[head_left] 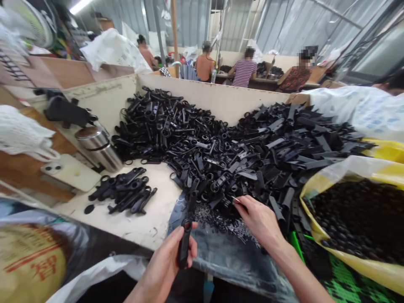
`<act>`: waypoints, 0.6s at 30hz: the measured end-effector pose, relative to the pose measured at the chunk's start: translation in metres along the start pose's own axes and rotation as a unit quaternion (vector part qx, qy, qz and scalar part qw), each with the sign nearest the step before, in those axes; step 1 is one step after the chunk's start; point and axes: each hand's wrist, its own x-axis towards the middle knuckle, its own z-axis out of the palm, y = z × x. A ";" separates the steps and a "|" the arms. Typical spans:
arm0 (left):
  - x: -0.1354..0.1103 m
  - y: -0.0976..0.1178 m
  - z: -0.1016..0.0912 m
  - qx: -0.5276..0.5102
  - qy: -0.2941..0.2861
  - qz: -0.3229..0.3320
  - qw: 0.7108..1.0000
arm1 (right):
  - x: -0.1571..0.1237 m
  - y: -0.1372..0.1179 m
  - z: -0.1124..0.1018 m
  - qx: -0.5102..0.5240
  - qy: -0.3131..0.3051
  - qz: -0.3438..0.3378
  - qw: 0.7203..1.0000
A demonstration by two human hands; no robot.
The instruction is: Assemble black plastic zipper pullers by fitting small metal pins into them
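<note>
Left hand (pixel 166 263) at bottom centre, fingers wrapped around one upright black zipper pull (pixel 185 244). Right hand (pixel 260 221) just to its right, thumb and forefinger pinched narrow at the near edge of a big heap of zipper pulls (pixel 243 155); anything between them too small to tell. Small metal bits (pixel 217 221) scattered on a grey plastic sheet (pixel 227 265) below. Smaller bunch of pulls (pixel 123 189) on a white tabletop (pixel 151 223), left of the hands. Steel flask (pixel 98 148) and phone (pixel 71 171) farther left. Yellow sack (pixel 328 210) of dark round pieces (pixel 360 219) at right. Seated people (pixel 243 72) along the top of the frame.
</note>
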 end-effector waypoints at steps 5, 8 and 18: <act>0.003 0.000 -0.032 0.129 0.099 0.170 0.972 | -0.012 0.014 0.003 -0.001 0.084 -0.051 0.995; 0.001 0.006 -0.058 0.207 0.182 0.246 0.929 | -0.014 0.007 0.003 0.065 0.148 -0.085 0.983; 0.030 0.015 -0.091 0.607 0.287 0.424 0.608 | -0.011 -0.120 0.048 0.183 0.017 -0.302 0.935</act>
